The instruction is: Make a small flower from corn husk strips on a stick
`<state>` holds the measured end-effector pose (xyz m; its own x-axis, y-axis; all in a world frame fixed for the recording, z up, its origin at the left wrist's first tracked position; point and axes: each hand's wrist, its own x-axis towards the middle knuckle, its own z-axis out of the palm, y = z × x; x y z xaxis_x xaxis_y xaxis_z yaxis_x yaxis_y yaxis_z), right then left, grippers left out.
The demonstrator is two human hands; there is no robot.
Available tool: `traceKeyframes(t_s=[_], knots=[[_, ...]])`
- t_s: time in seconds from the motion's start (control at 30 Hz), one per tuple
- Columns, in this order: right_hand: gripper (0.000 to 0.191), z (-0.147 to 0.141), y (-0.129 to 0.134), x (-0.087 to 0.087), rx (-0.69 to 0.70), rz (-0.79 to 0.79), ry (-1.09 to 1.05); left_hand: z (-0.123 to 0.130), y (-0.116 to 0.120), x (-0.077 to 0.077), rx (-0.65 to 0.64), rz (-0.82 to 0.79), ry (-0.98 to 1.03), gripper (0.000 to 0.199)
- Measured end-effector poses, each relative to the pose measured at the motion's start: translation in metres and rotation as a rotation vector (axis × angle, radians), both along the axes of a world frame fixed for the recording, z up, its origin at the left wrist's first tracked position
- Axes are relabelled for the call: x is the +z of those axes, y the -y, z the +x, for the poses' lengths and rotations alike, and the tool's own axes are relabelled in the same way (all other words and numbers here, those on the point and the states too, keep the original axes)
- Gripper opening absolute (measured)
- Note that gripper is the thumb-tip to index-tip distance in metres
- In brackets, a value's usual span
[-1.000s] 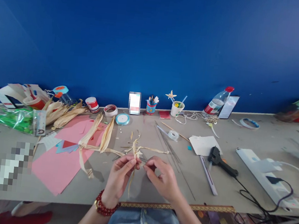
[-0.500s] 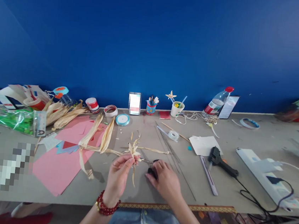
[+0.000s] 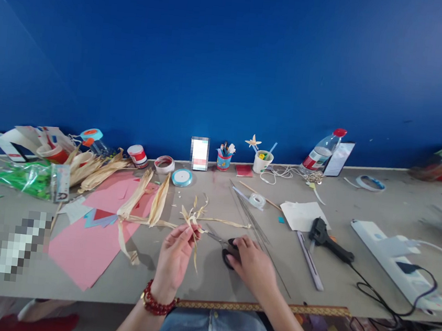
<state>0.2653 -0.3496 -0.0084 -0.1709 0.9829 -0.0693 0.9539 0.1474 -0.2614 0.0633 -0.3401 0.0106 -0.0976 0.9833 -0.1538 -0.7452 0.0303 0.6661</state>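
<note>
Pinched between the thumb and fingers of my left hand (image 3: pixel 174 253) is a pale corn husk flower (image 3: pixel 192 217); its petals splay upward and a thin strip hangs below the fingers. My right hand (image 3: pixel 255 265) grips black-handled scissors (image 3: pixel 228 260) low over the table, fingers at the handle loops. The scissor blades point left, toward the flower, with their tips close to my left fingertips. Whether the blades touch the husk I cannot tell. Just behind the flower lies a long twisted husk strip (image 3: pixel 225 222).
Left of my hands are pink paper sheets (image 3: pixel 81 251) and dried corn husks (image 3: pixel 159 201). Thin wires (image 3: pixel 253 219), a glue gun (image 3: pixel 333 240), a lilac cutter (image 3: pixel 309 261) and a white power strip (image 3: pixel 383 259) lie on the right. A bottle (image 3: pixel 321 152) leans near the blue wall.
My right hand has shifted slightly right with the scissors, whose handle loops have spread and show more. The flower has turned in my left fingers, its petals now pointing more upward and left.
</note>
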Motion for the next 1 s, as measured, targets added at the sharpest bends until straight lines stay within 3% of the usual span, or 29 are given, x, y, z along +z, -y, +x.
traceKeyframes(t_s=[0.1, 0.17, 0.37, 0.47, 0.57, 0.7, 1.0], knots=[[0.01, 0.005, -0.002, 0.0, -0.033, -0.047, -0.038, -0.002, 0.0, 0.001, 0.007, 0.006, 0.004, 0.012], [0.009, 0.011, -0.003, -0.003, -0.07, -0.083, -0.174, -0.003, 0.0, 0.001, 0.015, 0.009, 0.003, 0.012], [0.038, 0.014, 0.008, -0.007, -0.045, -0.472, -1.209, -0.007, -0.004, 0.0, 0.007, -0.004, 0.001, 0.011], [0.048, -0.003, 0.023, -0.003, 0.02, -0.592, -1.439, -0.004, -0.006, 0.002, 0.033, -0.018, 0.029, 0.009], [0.053, -0.024, 0.034, -0.004, 0.082, -0.627, -1.53, 0.002, -0.007, 0.005, 0.089, -0.009, 0.08, 0.01], [0.053, -0.043, 0.035, -0.007, 0.066, -0.537, -1.531, 0.012, -0.006, 0.005, 0.103, -0.056, 0.103, 0.013], [0.053, -0.048, 0.021, 0.007, 0.079, -0.356, -1.445, 0.018, 0.0, -0.005, 0.025, -0.068, -0.02, 0.009]])
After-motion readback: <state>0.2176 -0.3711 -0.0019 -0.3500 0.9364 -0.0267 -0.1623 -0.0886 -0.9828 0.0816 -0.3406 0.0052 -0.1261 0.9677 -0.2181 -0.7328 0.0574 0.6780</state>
